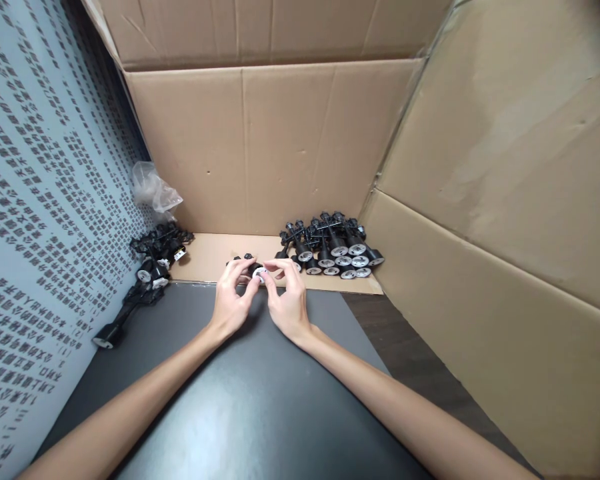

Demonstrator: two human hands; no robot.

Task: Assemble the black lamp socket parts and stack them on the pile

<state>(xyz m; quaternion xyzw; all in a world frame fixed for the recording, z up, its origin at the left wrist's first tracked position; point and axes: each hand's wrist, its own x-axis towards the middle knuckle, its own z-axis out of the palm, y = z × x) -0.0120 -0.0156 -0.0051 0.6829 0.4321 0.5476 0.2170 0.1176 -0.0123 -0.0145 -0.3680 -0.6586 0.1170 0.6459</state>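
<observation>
Black cylindrical part (255, 269) with a white round end, mid-frame, held in both hands.
The left hand (233, 300) and right hand (289, 305) are pinched on it, thumbs at the white end. The work looks midway: this one in hand, the stacked black parts (338, 247) right of centre probably done, the jumbled black parts (156, 241) at left perhaps remaining.

The held part (258, 273) looks plastic, the cardboard (285, 147) matt, the mat (240, 407) smooth and glossy.
</observation>
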